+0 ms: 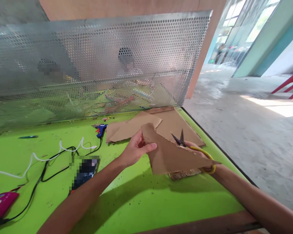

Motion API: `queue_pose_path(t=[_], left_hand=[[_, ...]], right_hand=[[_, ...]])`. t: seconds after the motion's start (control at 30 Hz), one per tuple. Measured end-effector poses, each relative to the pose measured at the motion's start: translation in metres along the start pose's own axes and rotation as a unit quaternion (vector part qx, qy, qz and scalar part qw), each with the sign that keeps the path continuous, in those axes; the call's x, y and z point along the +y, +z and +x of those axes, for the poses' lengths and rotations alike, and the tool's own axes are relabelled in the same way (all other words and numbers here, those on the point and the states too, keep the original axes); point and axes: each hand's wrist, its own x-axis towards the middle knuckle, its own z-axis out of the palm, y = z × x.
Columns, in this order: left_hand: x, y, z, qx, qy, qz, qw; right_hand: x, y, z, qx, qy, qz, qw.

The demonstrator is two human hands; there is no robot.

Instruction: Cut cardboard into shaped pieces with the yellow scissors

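The left hand (136, 149) pinches the left end of a cut cardboard piece (169, 159), thumb on the front and fingers behind, closed snugly. That grip probably stops the piece from flopping and leaves its bumpy curved edge free. The piece is held up over the green table (127, 195), toward the right side.

The right hand (193, 145) is curled around the yellow handles of the scissors (182, 140). Part of this hand hides behind the cardboard, so I can't tell whether it pinches the piece too. The blades are spread apart by the curved edge, pointing far and left; I can't tell if they touch it.

More cardboard sheets (136, 125) lie on the far side, maybe put there to be within reach. The blue glue gun (101, 130) and the phone (88, 170) lie to the left, out of the scissors' way.
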Motion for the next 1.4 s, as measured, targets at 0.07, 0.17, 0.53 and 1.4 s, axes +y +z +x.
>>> queue_pose_path(t=[0.07,0.17,0.53,1.4], left_hand=[[0.000,-0.007,0.001,0.000,-0.017,0.024,1.000],[-0.003,-0.016,0.005,0.006,-0.026,0.063,0.998],[-0.007,-0.025,0.011,0.018,0.009,0.186,0.982],[-0.009,-0.009,0.003,0.158,-0.036,0.142,0.977]], right_hand=[[-0.007,-0.010,0.001,0.020,0.011,0.022,1.000],[-0.013,-0.015,-0.003,-0.004,0.023,0.019,1.000],[-0.005,0.020,-0.013,-0.097,0.045,-0.002,0.994],[-0.010,0.028,-0.018,-0.013,-0.006,-0.113,0.994]])
